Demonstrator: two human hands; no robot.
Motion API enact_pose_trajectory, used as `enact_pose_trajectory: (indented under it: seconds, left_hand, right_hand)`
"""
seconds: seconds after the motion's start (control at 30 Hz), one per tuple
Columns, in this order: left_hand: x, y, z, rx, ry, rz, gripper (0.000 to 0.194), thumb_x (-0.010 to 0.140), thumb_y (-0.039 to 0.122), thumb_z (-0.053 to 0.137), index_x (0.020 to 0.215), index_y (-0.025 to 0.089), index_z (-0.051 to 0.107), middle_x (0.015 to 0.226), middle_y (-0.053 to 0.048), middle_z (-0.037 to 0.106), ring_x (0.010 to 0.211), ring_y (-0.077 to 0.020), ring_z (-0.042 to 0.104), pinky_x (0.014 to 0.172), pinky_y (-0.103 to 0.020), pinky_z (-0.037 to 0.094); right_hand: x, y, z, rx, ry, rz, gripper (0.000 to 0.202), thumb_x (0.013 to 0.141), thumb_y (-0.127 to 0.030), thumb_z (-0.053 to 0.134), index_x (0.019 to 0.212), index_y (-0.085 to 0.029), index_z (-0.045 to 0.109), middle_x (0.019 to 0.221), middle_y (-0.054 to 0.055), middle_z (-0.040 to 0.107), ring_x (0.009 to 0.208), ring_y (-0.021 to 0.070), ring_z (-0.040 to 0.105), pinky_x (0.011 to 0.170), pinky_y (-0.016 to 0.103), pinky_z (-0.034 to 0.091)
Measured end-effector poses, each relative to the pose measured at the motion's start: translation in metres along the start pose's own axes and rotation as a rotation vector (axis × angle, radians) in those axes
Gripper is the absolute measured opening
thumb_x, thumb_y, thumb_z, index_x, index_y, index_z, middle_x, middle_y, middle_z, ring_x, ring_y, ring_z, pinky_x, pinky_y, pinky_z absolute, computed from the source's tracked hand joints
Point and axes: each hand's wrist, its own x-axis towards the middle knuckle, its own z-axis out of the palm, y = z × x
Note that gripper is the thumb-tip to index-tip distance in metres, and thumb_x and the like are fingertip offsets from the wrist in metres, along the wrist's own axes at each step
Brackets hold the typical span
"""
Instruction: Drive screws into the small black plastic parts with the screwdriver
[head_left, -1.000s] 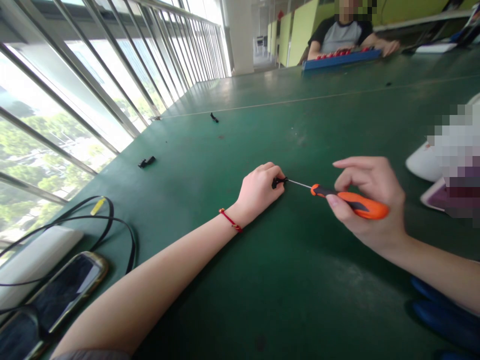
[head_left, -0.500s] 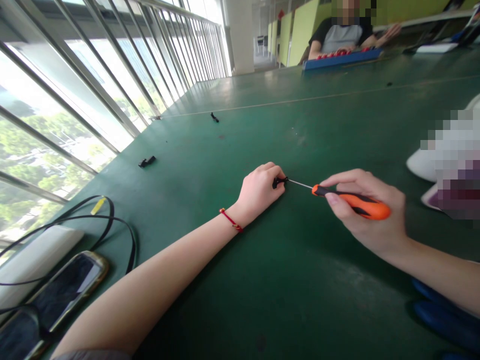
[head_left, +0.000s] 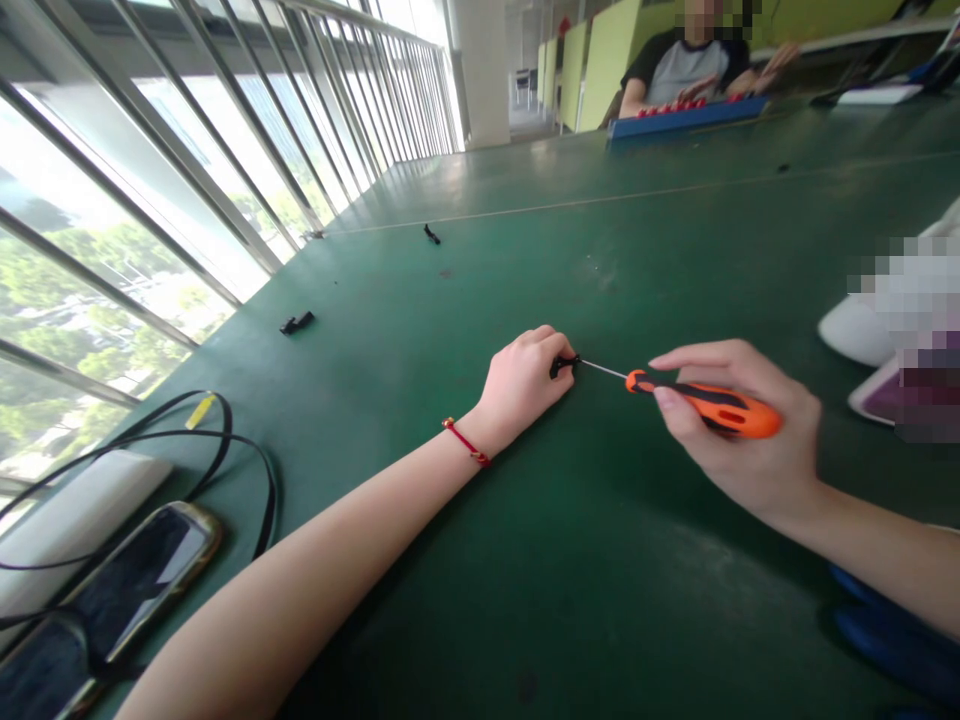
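Note:
My left hand (head_left: 527,385), with a red cord at the wrist, pinches a small black part (head_left: 561,366) close to the green table (head_left: 480,560). My right hand (head_left: 757,430) holds an orange and black screwdriver (head_left: 739,412) by its handle, the fingers around it. The thin metal shaft points left and its tip meets the black part at my left fingertips. How the tip sits in the part is too small to tell.
Two small black pieces (head_left: 297,323) (head_left: 432,235) lie at the left and further back. A phone (head_left: 142,570), a white box (head_left: 90,500) and black cables are at the lower left, beside a railing (head_left: 225,150). Across the table a person sits behind a blue tray (head_left: 686,118).
The orange handle has turned a little in my right hand, whose index finger is slightly more lifted. My left hand keeps its pinch. The person opposite has moved a hand over the tray.

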Motion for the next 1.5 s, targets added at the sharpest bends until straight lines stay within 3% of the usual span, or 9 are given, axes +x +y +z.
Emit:
enact_pose_trajectory:
  seconds: [0.17,0.33,0.53,0.7,0.9,1.07,1.23,1.4,1.5]
  left_hand:
    - [-0.0001,-0.0003,0.0001,-0.003,0.001,0.004,0.012,0.077,0.016,0.052,0.082,0.018,0.062,0.092,-0.002,0.065,0.082,-0.0152,0.061,0.069,-0.024,0.047]
    - [-0.0002,-0.0014,0.0006,-0.006,0.002,0.015,0.013,0.077,0.016,0.051,0.082,0.018,0.062,0.092,-0.002,0.065,0.083,-0.0151,0.061,0.069,-0.024,0.047]
    - [0.0000,-0.0002,-0.0011,0.008,-0.015,0.003,0.013,0.077,0.016,0.051,0.084,0.019,0.062,0.092,-0.002,0.065,0.083,-0.0153,0.061,0.068,-0.025,0.046]
    - [-0.0001,-0.0001,-0.0015,-0.001,-0.012,0.006,0.013,0.078,0.017,0.051,0.084,0.018,0.063,0.093,-0.002,0.065,0.083,-0.0153,0.061,0.068,-0.025,0.047]
    - [0.0000,0.0002,-0.0016,-0.004,-0.017,-0.001,0.014,0.077,0.016,0.051,0.084,0.019,0.063,0.093,-0.002,0.066,0.083,-0.0153,0.061,0.068,-0.025,0.047]
    - [-0.0001,0.0004,-0.0019,-0.003,-0.012,0.000,0.014,0.077,0.016,0.051,0.084,0.019,0.063,0.093,-0.002,0.066,0.083,-0.0153,0.061,0.068,-0.025,0.047]
    - [-0.0002,0.0001,-0.0015,0.003,-0.012,-0.008,0.014,0.077,0.017,0.051,0.084,0.019,0.063,0.092,-0.002,0.066,0.082,-0.0156,0.061,0.068,-0.025,0.047]
    - [-0.0002,0.0002,-0.0016,-0.009,-0.009,-0.010,0.014,0.077,0.017,0.052,0.084,0.019,0.063,0.093,-0.002,0.066,0.082,-0.0157,0.061,0.068,-0.025,0.047]
    - [0.0000,0.0004,-0.0016,-0.007,-0.010,-0.022,0.014,0.077,0.017,0.052,0.084,0.019,0.064,0.093,-0.002,0.067,0.082,-0.0157,0.061,0.068,-0.025,0.047]
  right_hand:
    - [0.0015,0.0045,0.0015,0.142,0.058,-0.007,0.047,0.067,-0.016,0.068,0.111,-0.024,0.053,0.073,-0.002,0.053,0.061,0.0154,0.055,0.057,0.031,0.047]
    - [0.0004,0.0039,0.0003,-0.001,-0.026,0.011,0.018,0.075,-0.020,0.063,0.092,-0.025,0.061,0.057,-0.004,0.054,0.056,0.0149,0.052,0.064,0.035,0.044]
    - [0.0006,0.0043,0.0008,0.160,0.024,-0.029,0.050,0.066,-0.016,0.068,0.113,-0.022,0.053,0.079,0.000,0.054,0.067,0.0158,0.055,0.059,0.032,0.047]
    - [-0.0003,0.0013,-0.0002,-0.017,-0.059,0.042,0.012,0.077,-0.022,0.061,0.088,-0.026,0.060,0.067,-0.002,0.060,0.060,0.0159,0.056,0.061,0.033,0.044]
    - [0.0000,0.0023,0.0015,0.155,0.047,0.031,0.044,0.070,-0.018,0.066,0.111,-0.029,0.053,0.084,0.003,0.056,0.071,0.0202,0.057,0.063,0.036,0.049]
    - [-0.0008,0.0008,-0.0006,-0.018,-0.034,0.016,0.017,0.074,-0.022,0.064,0.090,-0.027,0.059,0.062,-0.002,0.056,0.062,0.0184,0.056,0.062,0.036,0.046]
    - [0.0009,0.0022,0.0014,0.157,0.066,0.000,0.049,0.068,-0.017,0.068,0.113,-0.028,0.051,0.086,0.003,0.053,0.071,0.0195,0.057,0.063,0.035,0.049]
    - [0.0005,0.0001,0.0004,0.048,-0.029,0.076,0.031,0.075,-0.021,0.064,0.103,-0.028,0.056,0.067,-0.002,0.051,0.054,0.0138,0.049,0.052,0.031,0.043]
    - [0.0014,0.0002,0.0015,0.092,0.049,0.032,0.039,0.072,-0.015,0.065,0.108,-0.028,0.055,0.072,-0.001,0.053,0.061,0.0152,0.054,0.061,0.033,0.048]
